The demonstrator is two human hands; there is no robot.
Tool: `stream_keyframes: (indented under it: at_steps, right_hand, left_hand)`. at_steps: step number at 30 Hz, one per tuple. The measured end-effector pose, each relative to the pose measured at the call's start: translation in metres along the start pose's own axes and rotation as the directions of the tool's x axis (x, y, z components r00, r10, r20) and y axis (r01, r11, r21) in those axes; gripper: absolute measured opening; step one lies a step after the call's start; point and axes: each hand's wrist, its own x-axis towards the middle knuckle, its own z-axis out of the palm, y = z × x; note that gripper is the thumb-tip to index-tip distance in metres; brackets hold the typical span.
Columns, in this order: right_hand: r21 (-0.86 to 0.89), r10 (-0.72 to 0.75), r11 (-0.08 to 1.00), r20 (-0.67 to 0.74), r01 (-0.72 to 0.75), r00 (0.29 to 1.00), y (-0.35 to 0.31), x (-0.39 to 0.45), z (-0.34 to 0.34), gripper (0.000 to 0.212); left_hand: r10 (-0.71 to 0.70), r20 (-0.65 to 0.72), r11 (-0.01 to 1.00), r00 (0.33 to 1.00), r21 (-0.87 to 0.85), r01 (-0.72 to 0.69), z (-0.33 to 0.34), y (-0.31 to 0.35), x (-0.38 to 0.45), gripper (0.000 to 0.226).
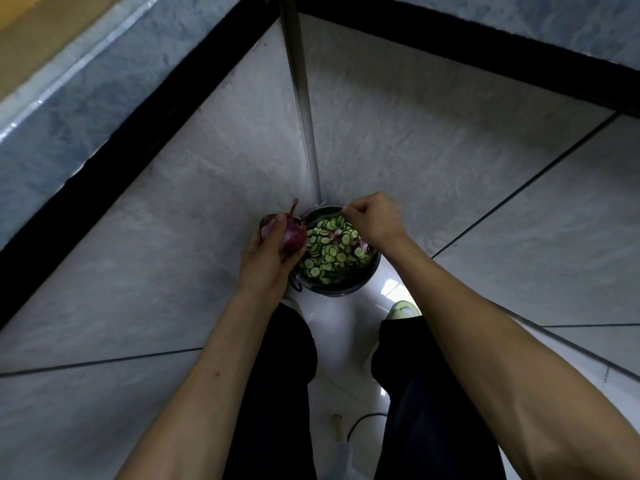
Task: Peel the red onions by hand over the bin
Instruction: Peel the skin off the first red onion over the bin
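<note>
Onion (289,233), dark red and with its dry stalk pointing up, sits in the left hand (268,252), whose fingers and thumb curl round it at the left edge of the bin (346,289). The bin stands on the floor in the corner between the person's feet, filled with thin green slices (329,252) and a few purple skin scraps (334,233). Over its far rim the right hand (372,220) is curled, fingertips pinched together; it seems to hold a thin strip of skin, though this is too small to tell for sure. To do this step well, the person should probably bring the onion further over the bin's mouth so that loosened skin falls inside, keep a firm hold with the left hand, turn the bulb a little after each pull, and draw each strip from the stalk end down in one piece, then drop it low over the bin. No brand, label or writing can be read anywhere.
</note>
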Motion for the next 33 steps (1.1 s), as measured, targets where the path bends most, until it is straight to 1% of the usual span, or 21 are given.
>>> stream_keyframes:
  at_steps: [2, 3, 4, 6, 7, 8, 10, 12, 13, 15, 18, 20, 22, 23, 25, 27, 29, 31, 33]
  right_hand:
    - [0.029, -0.011, 1.000, -0.051, 0.013, 0.999, 0.000, 0.001, 0.001, 0.025]
    - [0.046, -0.016, 0.999, -0.075, 0.020, 0.997, -0.001, 0.001, 0.001, 0.024]
    - [0.061, -0.024, 0.998, -0.092, 0.030, 0.995, -0.001, 0.001, 0.001, 0.025]
    - [0.092, -0.033, 0.995, -0.101, 0.042, 0.994, -0.005, -0.006, -0.003, 0.039]
    - [0.103, -0.043, 0.993, -0.091, 0.052, 0.995, -0.008, -0.012, -0.005, 0.045]
    - [0.113, -0.064, 0.991, -0.075, 0.072, 0.995, -0.011, -0.019, -0.007, 0.046]
    - [0.141, -0.117, 0.983, -0.030, 0.120, 0.993, -0.020, -0.036, -0.009, 0.036]
    - [0.221, -0.141, 0.966, 0.018, 0.134, 0.990, -0.031, -0.055, -0.010, 0.027]
    - [0.261, -0.156, 0.954, 0.013, 0.147, 0.988, -0.036, -0.063, -0.011, 0.024]
    - [0.334, -0.177, 0.925, -0.041, 0.180, 0.983, -0.043, -0.075, -0.014, 0.024]
    - [0.453, -0.172, 0.871, -0.084, 0.191, 0.982, -0.051, -0.084, -0.024, 0.028]
    - [0.440, -0.188, 0.868, -0.138, 0.230, 0.973, -0.055, -0.088, -0.029, 0.028]
    - [0.410, -0.203, 0.872, -0.195, 0.268, 0.960, -0.060, -0.093, -0.034, 0.027]
    - [0.410, -0.204, 0.870, -0.208, 0.274, 0.957, -0.062, -0.096, -0.036, 0.028]
    - [0.434, -0.209, 0.858, -0.193, 0.274, 0.959, -0.064, -0.101, -0.039, 0.037]
    - [0.447, -0.238, 0.847, -0.168, 0.289, 0.957, -0.064, -0.107, -0.040, 0.048]
    - [0.433, -0.261, 0.842, -0.194, 0.322, 0.946, -0.064, -0.113, -0.038, 0.051]
    - [0.422, -0.266, 0.838, -0.237, 0.346, 0.934, -0.062, -0.115, -0.038, 0.047]
    - [0.393, -0.291, 0.838, -0.265, 0.379, 0.919, -0.062, -0.115, -0.037, 0.038]
  left_hand:
    - [-0.003, 0.006, 1.000, 1.000, -0.001, 0.003, 0.002, 0.004, -0.004, 0.045]
    - [-0.004, 0.008, 1.000, 1.000, -0.002, 0.004, 0.002, 0.005, -0.005, 0.043]
    - [-0.008, 0.012, 1.000, 1.000, -0.004, 0.008, 0.003, 0.007, -0.007, 0.038]
    - [-0.025, 0.018, 1.000, 1.000, 0.011, 0.024, 0.005, 0.011, -0.011, 0.027]
    - [-0.034, 0.018, 0.999, 0.999, 0.024, 0.033, 0.005, 0.012, -0.013, 0.027]
    - [-0.043, 0.020, 0.999, 0.999, 0.030, 0.043, 0.006, 0.014, -0.016, 0.032]
    - [-0.061, 0.043, 0.997, 0.997, 0.039, 0.060, 0.008, 0.016, -0.021, 0.043]
    - [-0.067, 0.103, 0.996, 0.992, 0.072, 0.059, 0.012, 0.017, -0.028, 0.048]
    - [-0.067, 0.141, 0.993, 0.988, 0.104, 0.053, 0.016, 0.018, -0.032, 0.052]
    - [-0.058, 0.219, 0.986, 0.974, 0.165, 0.021, 0.022, 0.022, -0.040, 0.058]
    - [0.004, 0.310, 0.971, 0.951, 0.225, -0.077, 0.030, 0.033, -0.049, 0.051]
    - [0.038, 0.344, 0.964, 0.938, 0.235, -0.125, 0.033, 0.042, -0.052, 0.053]
    - [0.017, 0.397, 0.961, 0.918, 0.247, -0.125, 0.036, 0.049, -0.056, 0.060]
    - [0.010, 0.402, 0.958, 0.916, 0.258, -0.124, 0.037, 0.052, -0.059, 0.058]
    - [0.012, 0.366, 0.955, 0.930, 0.272, -0.119, 0.040, 0.056, -0.067, 0.048]
    - [0.022, 0.342, 0.962, 0.939, 0.248, -0.113, 0.042, 0.059, -0.075, 0.049]
    - [0.038, 0.331, 0.969, 0.943, 0.218, -0.116, 0.043, 0.059, -0.082, 0.049]
    - [0.055, 0.321, 0.974, 0.946, 0.191, -0.121, 0.044, 0.058, -0.088, 0.044]
    - [0.071, 0.322, 0.974, 0.944, 0.183, -0.135, 0.043, 0.056, -0.092, 0.040]
